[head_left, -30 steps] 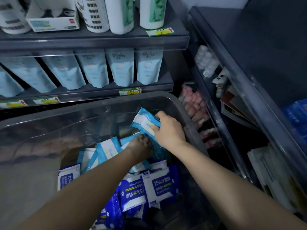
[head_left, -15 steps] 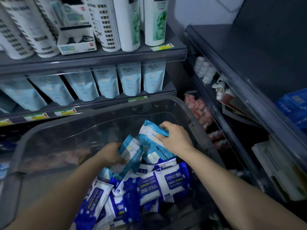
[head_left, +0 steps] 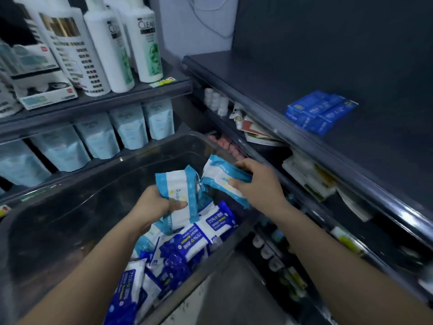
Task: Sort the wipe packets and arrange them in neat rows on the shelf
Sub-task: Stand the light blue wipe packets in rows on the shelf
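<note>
My left hand (head_left: 156,202) grips a light-blue-and-white wipe packet (head_left: 180,198) above the clear plastic bin (head_left: 70,207). My right hand (head_left: 257,184) holds a second light-blue packet (head_left: 220,177) just to its right, near the bin's far corner. Below both hands, several dark-blue 75% alcohol wipe packets (head_left: 201,235) lie piled in the bin. On the dark top shelf (head_left: 293,85) at the right, a small row of dark-blue packets (head_left: 321,112) lies flat.
Shampoo bottles (head_left: 117,50) and a white box (head_left: 44,90) stand on the left shelf, with pale-blue pouches (head_left: 131,127) on the shelf below. Under the right shelf sit small white bottles (head_left: 215,100), booklets (head_left: 260,134) and other goods.
Both hands have risen out of the pile, each lifting a light-blue packet. The view has swung up and right, bringing the dark-blue packets on the top shelf into sight.
</note>
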The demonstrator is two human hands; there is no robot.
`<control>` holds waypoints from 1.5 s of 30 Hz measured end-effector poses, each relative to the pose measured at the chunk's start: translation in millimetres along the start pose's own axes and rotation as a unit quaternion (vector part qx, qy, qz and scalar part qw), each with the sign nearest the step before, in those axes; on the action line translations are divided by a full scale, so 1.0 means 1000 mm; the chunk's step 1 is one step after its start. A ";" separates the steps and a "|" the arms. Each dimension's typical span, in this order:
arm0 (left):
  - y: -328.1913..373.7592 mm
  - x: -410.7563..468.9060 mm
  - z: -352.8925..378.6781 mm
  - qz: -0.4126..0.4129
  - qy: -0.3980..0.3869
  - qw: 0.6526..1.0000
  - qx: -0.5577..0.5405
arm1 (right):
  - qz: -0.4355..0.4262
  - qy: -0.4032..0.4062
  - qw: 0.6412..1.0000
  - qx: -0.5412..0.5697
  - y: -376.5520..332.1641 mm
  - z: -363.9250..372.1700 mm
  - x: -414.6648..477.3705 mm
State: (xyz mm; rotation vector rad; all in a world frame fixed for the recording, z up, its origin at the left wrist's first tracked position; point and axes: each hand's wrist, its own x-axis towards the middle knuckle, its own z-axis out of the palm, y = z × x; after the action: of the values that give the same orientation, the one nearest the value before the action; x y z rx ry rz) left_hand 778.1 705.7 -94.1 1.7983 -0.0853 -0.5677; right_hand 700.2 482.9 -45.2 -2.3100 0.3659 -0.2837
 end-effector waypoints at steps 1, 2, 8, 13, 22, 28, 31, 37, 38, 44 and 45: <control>0.009 -0.004 0.008 0.017 -0.008 1.000 -0.009 | 0.003 0.017 1.000 0.005 0.002 -0.012 -0.008; 0.018 -0.007 0.016 0.034 -0.014 0.999 -0.020 | 0.009 0.032 0.999 0.009 0.005 -0.025 -0.016; 0.072 -0.031 0.088 0.139 -0.047 0.988 -0.037 | 0.021 0.138 0.990 -0.002 0.029 -0.103 -0.073; 0.104 -0.065 0.177 0.190 -0.116 0.975 -0.012 | 0.064 0.213 0.975 0.005 0.067 -0.173 -0.139; 0.121 -0.172 0.361 0.235 -0.248 0.940 0.022 | 0.144 0.312 0.938 -0.046 0.149 -0.299 -0.299; 0.131 -0.228 0.468 0.290 -0.325 0.897 0.078 | 0.187 0.341 0.917 -0.090 0.199 -0.368 -0.383; 0.140 -0.239 0.510 0.362 -0.310 0.855 0.203 | 0.224 0.357 0.900 -0.109 0.222 -0.397 -0.409; 0.176 -0.246 0.586 0.499 -0.205 0.679 0.498 | 0.298 0.378 0.866 -0.135 0.268 -0.447 -0.426; 0.182 -0.243 0.598 0.510 -0.200 0.647 0.531 | 0.313 0.377 0.860 -0.140 0.276 -0.455 -0.426; 0.210 -0.218 0.666 0.523 -0.227 0.514 0.641 | 0.395 0.302 0.844 -0.202 0.327 -0.501 -0.409; 0.214 -0.212 0.676 0.516 -0.238 0.507 0.648 | 0.406 0.284 0.845 -0.203 0.336 -0.509 -0.404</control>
State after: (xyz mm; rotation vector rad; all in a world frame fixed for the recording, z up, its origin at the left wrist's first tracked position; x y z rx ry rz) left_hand 357.8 112.0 43.1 2.3088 -2.3732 0.0648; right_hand 105.5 62.0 21.2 -2.1714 1.7875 -0.4813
